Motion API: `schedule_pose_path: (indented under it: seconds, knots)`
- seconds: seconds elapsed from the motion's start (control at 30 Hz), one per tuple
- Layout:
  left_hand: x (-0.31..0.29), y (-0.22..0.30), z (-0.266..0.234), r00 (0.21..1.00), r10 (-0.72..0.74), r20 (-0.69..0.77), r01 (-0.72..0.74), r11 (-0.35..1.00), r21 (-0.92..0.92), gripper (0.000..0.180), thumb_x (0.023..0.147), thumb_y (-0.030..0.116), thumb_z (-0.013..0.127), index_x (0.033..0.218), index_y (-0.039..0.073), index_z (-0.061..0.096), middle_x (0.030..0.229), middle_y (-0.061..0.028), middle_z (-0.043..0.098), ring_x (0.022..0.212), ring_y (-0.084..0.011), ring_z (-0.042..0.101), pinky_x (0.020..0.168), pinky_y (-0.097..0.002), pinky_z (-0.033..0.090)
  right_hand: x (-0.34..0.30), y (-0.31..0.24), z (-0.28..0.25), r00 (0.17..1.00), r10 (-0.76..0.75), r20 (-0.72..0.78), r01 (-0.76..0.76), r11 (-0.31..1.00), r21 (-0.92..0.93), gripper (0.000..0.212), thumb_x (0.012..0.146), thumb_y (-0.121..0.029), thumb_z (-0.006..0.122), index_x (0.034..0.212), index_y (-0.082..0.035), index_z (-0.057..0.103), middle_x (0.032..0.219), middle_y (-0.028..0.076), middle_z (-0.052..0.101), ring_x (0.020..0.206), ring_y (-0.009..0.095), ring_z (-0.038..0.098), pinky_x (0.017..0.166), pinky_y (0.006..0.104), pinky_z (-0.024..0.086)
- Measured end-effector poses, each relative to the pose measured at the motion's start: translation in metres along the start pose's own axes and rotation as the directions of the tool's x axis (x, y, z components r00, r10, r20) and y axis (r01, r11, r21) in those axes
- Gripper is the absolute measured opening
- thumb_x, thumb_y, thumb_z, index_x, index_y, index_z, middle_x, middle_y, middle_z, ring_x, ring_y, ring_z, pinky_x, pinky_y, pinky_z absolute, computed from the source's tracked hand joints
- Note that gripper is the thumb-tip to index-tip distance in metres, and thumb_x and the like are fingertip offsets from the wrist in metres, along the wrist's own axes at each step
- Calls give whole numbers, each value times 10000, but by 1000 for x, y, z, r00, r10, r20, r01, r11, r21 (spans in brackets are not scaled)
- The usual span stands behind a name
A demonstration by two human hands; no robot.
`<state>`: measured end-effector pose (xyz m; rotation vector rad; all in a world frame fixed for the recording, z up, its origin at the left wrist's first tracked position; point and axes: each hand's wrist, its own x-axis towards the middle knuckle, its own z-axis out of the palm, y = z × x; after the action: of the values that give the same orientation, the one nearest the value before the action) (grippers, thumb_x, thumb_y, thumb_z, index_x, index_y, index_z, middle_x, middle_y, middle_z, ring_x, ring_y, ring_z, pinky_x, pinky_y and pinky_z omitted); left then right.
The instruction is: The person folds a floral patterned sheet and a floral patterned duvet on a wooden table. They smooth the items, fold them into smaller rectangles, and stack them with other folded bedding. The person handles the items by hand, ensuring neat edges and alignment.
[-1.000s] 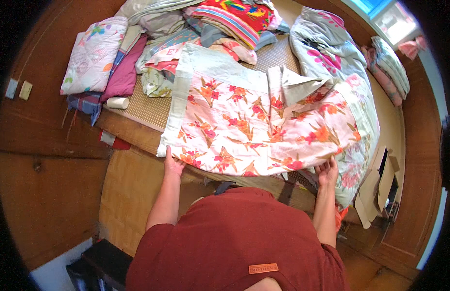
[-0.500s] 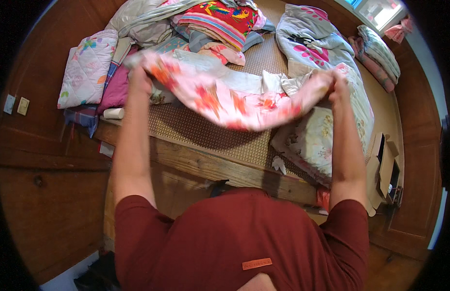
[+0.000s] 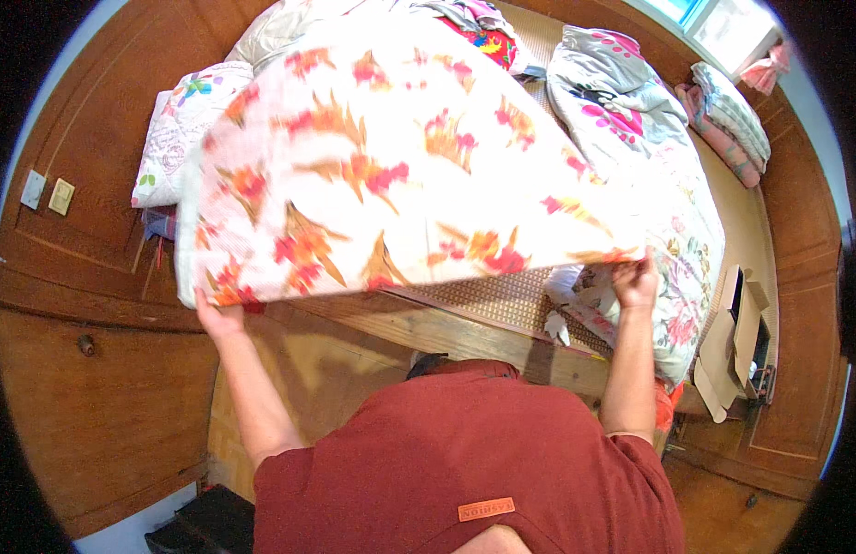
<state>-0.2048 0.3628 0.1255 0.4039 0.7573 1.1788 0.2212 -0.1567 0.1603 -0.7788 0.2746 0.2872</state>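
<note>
The left hand [image 3: 222, 317] and right hand [image 3: 637, 283], well apart, grip the near edge of a floral cloth [image 3: 400, 208] (white, with orange-red blooms) spread over the bed [image 3: 488, 300].

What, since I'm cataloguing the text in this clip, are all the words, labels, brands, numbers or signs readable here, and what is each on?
Orange-brown patch on the dark red shirt: upside-down lettering, wording withheld.
White quilt at left: faint script-like marks, too blurred to read.
Floral cloth: printed flowers, no lettering visible.
No other text is legible.
</note>
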Motion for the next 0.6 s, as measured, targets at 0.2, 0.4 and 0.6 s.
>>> schedule_pose_path:
  seconds: [0.2,0.4,0.6]
  knots:
    - [27,-57,-125,970,-140,-198,160,983,89,458,875,344,440,1226,49,441,1226,-95,493,1110,-271,477,938,-452,384,-2,85,-65,935,54,-350,-212,878,-430,141,840,-289,551,842,-149,567,623,-15,554,532,141,534,476,301,413]
    - [14,-82,-161,912,-160,-377,231,961,151,473,862,395,454,1196,59,464,1187,-96,508,1075,-274,496,866,-432,443,-17,103,-67,968,-40,-248,-178,586,-791,173,810,-250,598,807,-79,571,763,29,586,680,140,573,524,330,465]
    - [-13,-59,-158,893,-142,-427,271,927,260,475,856,409,469,1193,74,464,1172,-97,505,1046,-261,499,825,-445,459,-9,113,-81,985,-161,-65,55,645,-762,296,781,-207,630,939,41,603,867,45,602,751,120,538,702,255,411]
